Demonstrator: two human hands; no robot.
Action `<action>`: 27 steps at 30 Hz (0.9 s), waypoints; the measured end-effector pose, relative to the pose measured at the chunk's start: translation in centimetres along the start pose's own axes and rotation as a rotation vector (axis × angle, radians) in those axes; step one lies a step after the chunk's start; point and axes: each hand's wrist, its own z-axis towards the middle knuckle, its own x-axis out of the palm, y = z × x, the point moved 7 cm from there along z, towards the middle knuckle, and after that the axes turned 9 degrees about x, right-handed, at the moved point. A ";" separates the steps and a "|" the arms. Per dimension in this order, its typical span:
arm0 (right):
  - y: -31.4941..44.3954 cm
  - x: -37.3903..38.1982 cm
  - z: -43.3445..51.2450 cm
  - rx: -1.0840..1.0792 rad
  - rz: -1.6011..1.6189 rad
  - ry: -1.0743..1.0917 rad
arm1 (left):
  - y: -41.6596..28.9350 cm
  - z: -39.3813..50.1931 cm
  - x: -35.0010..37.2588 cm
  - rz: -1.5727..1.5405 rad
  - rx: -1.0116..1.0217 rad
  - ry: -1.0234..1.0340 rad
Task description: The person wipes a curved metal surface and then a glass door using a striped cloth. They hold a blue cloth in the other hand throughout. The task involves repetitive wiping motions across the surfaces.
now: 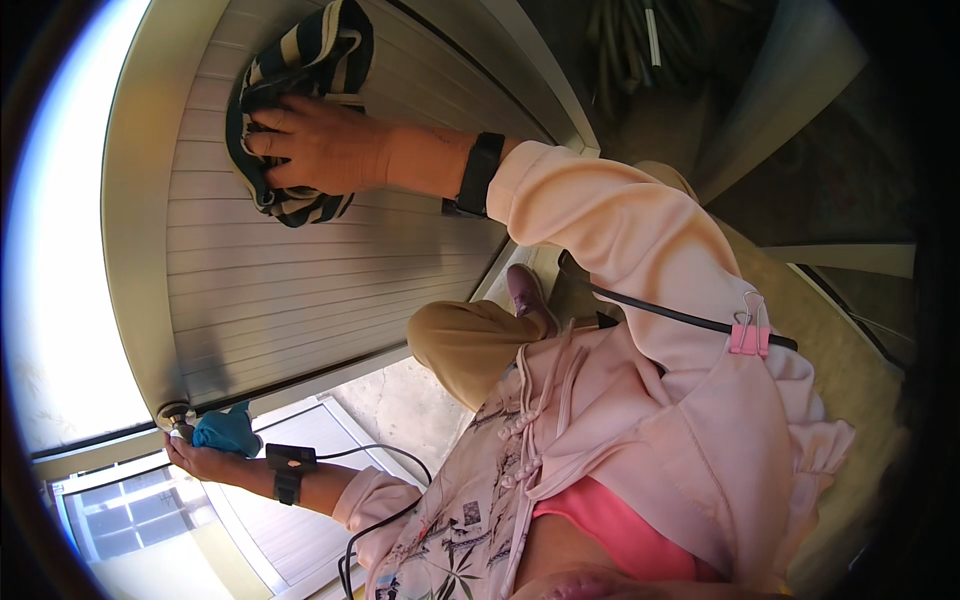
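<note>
My right hand (319, 150) is spread over a bunched cloth with dark and cream stripes (307, 56), pressed to the ribbed panel of a light metal door (322, 277). Its fingers curl into the folds. At the door's lower left edge in the view, my left hand (214, 459) holds a bunched teal item (227, 431), which looks like cloth. The fingertips of this hand are at the round metal door knob (178, 417); the grip on the knob is partly hidden.
A glazed window (135, 517) and a white panel (307, 435) are beyond the door edge. My shoe (529, 296) is on the floor near the door's foot. A black cable (382, 448) runs from my left wrist. Dark glass and metal framing stand at the upper right.
</note>
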 end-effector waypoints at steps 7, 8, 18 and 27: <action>0.1 3.5 -15.3 0.174 0.055 0.452 | 1.6 1.2 -0.2 -0.018 0.029 0.000; 0.0 3.9 -17.8 0.202 0.052 0.565 | 1.8 1.5 -0.3 -0.009 0.040 0.002; -4.4 1.7 -29.8 0.972 -0.016 0.984 | 1.1 0.8 -0.2 0.001 0.042 -0.005; -8.3 0.6 -33.5 1.931 0.370 0.324 | 0.1 0.1 -0.3 0.035 0.015 -0.008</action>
